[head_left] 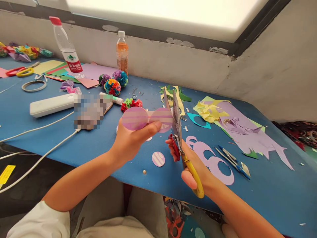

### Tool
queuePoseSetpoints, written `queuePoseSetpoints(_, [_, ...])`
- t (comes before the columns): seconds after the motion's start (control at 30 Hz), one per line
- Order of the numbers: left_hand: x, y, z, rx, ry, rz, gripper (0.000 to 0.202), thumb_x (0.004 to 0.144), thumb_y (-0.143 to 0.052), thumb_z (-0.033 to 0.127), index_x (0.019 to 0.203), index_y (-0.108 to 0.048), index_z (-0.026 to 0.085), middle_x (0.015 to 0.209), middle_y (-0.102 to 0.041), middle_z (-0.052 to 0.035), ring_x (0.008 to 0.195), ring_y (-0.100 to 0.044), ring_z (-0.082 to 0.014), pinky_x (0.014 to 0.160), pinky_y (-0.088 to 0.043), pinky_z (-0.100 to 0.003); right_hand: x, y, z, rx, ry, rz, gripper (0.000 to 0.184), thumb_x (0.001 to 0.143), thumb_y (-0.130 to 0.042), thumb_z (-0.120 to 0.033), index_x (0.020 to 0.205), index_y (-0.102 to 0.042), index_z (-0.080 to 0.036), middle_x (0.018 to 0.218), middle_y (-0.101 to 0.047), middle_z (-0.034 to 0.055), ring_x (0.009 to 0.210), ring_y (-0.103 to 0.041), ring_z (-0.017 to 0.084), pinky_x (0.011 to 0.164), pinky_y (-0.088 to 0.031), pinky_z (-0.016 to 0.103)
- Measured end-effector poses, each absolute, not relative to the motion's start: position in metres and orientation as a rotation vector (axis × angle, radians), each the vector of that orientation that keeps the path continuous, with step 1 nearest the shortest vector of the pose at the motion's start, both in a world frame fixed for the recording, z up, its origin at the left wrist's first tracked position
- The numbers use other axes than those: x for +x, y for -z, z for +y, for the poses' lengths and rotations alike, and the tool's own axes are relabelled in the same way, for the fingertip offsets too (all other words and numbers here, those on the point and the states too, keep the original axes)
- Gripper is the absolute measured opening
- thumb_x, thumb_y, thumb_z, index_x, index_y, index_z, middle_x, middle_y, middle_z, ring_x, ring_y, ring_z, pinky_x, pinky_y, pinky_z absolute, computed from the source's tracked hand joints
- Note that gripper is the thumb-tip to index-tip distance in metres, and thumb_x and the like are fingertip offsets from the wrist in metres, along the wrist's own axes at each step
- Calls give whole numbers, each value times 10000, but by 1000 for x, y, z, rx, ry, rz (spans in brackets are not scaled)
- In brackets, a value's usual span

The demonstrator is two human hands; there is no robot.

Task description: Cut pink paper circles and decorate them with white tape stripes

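Between its thumb and fingers, my left hand (132,140) pinches a purple paper piece (135,118) made of two joined circles with pale stripes across them. My right hand (192,162) grips scissors (177,122) with one red and one yellow handle loop. Their blades point away from me, slightly parted, beside the right edge of the paper. I cannot tell whether a blade touches it. Below, a small striped purple paper disc (158,159) lies on the blue table (99,178). Purple paper rings (220,170) lie right of my right hand.
Purple paper scraps (247,132) and a pair of compasses (231,162) lie at right. Ruffled paper balls (112,86), a water bottle (68,49) and an orange drink bottle (122,53) stand at the back. A white power bank (52,105) with cables lies left.
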State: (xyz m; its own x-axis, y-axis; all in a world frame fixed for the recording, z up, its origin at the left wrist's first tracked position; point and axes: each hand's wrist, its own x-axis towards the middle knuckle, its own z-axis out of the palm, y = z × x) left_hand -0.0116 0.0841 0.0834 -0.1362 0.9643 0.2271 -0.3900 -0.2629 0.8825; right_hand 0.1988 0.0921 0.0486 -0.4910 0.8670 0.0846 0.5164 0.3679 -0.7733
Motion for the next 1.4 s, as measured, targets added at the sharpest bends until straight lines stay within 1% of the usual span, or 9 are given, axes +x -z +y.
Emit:
queuePoseSetpoints(0.2, [-10,-81,85,1040,-1573,829,242,686,-768,328,581,-611,176,555,-454,27,547,-384,-87,516,-321,-240,203,-42,97,-1120,-1087,-2117,978,512,-354,-983,1108,-532,-228,889,-534,48,713,-481,199,565,-417,311])
queuePoseSetpoints(0.37, [-10,-82,85,1017,-1571,839,324,671,-780,309,522,-527,172,538,-407,39,537,-358,-77,508,-306,-236,199,-46,96,-1114,-1106,-2107,1039,449,-331,-1002,1104,-526,-218,878,-535,49,705,-476,195,544,-401,304])
queuePoseSetpoints(0.47, [-10,-83,85,1023,-1573,835,287,681,-771,289,544,-547,173,547,-420,40,544,-367,-77,506,-304,-233,199,-47,94,-1145,-1113,-2084,1002,477,-345,-993,1079,-546,-219,859,-537,47,692,-466,189,533,-397,300])
queuePoseSetpoints(0.6, [-10,-84,84,1007,-1571,833,240,672,-778,299,578,-597,174,560,-445,37,547,-376,-78,505,-310,-232,199,-45,93,-1189,-1136,-2026,821,677,-341,-909,1077,-559,-225,836,-548,47,672,-479,185,547,-422,306])
queuePoseSetpoints(0.73, [-11,-83,85,1001,-1564,832,229,669,-780,314,596,-620,167,577,-475,27,560,-395,-85,514,-327,-234,199,-44,93,-1216,-1146,-2017,749,698,-408,-872,1051,-572,-232,783,-563,36,629,-490,180,525,-426,304])
queuePoseSetpoints(0.87, [-12,-82,87,1006,-1582,835,284,672,-782,327,545,-590,161,542,-441,38,544,-381,-76,527,-347,-228,200,-43,92,-1259,-1169,-1995,568,769,-500,-737,1035,-584,-243,732,-592,24,604,-511,175,500,-418,288])
queuePoseSetpoints(1.13, [-13,-85,90,959,-1670,743,138,648,-773,263,744,-732,172,752,-681,5,745,-622,-129,716,-509,-239,202,-37,92,-1339,-1193,-1904,248,794,-551,-442,979,-602,-285,747,-661,6,659,-583,191,541,-459,293])
queuePoseSetpoints(1.3, [-11,-86,94,904,-1708,721,89,630,-750,213,676,-691,164,673,-647,33,672,-599,-93,659,-495,-203,193,-43,92,-1361,-1306,-1803,280,791,-549,-518,915,-598,-272,727,-639,14,665,-599,194,548,-457,299])
queuePoseSetpoints(1.4, [-11,-87,99,885,-1739,757,135,613,-753,237,637,-649,153,610,-593,47,619,-558,-78,607,-467,-192,188,-50,94,-1335,-1415,-1720,459,736,-541,-685,870,-566,-246,653,-578,9,549,-547,168,461,-388,279])
